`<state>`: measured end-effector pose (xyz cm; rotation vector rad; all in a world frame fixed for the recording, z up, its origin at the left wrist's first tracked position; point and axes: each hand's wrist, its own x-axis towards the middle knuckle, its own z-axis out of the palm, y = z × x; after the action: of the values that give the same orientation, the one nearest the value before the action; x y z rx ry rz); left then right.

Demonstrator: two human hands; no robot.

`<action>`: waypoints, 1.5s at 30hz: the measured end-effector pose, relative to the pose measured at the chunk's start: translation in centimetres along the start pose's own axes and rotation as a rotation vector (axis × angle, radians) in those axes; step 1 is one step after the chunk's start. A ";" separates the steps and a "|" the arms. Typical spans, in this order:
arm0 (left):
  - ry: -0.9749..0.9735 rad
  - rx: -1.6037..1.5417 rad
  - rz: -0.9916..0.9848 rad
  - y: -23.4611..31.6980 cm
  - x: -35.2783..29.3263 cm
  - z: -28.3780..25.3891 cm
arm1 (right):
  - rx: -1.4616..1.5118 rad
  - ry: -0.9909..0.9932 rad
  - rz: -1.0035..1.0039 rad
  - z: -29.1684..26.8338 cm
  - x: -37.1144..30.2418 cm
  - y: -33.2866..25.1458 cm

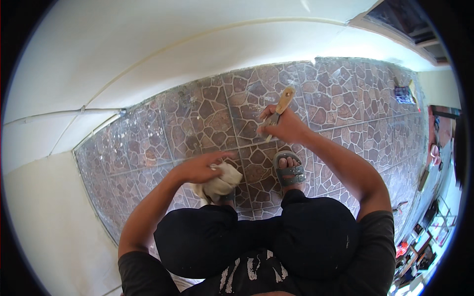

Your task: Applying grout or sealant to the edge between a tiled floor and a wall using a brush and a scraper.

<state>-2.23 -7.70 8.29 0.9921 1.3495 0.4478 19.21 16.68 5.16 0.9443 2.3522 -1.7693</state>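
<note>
My right hand (284,126) is closed round a putty knife (285,98) with a wooden handle. The handle sticks up past the hand, and the metal part runs down through my fingers over the tiled floor (256,165). In front of my left knee, my left hand (200,168) grips a crumpled cream cloth or soft bag (222,183); which of the two I cannot tell. Its fingers reach forward along the top, and part of the bundle is hidden by the hand. The two hands are apart.
My sandalled right foot (290,170) stands between the hands. A white wall (197,54) bounds the far side, with a thin pipe (64,114) at left. A blue-and-white package (405,93) lies far right. Several mixed items, including a red one (402,249), crowd the lower right.
</note>
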 end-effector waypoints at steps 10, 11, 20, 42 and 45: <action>-0.237 -0.449 0.117 7.6 4.5 -0.9 | 0.098 -0.112 0.085 -1.6 -3.6 -10.7; -0.255 -0.501 0.165 8.4 4.0 -0.9 | 0.135 -0.123 0.067 -1.7 -4.0 -10.6; -0.220 -0.701 -0.065 13.1 2.8 -1.0 | 0.242 -0.261 -0.121 -1.2 -6.1 -10.7; 0.355 -0.240 0.213 22.8 2.8 4.5 | 0.683 0.387 0.419 -31.2 -16.1 18.0; 0.187 -0.210 0.175 23.3 3.7 4.4 | 0.416 0.682 0.445 -34.0 -10.2 24.7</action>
<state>8.80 6.33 24.28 0.9131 1.3545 0.8154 50.30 46.26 -0.29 2.2239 1.7984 -1.9751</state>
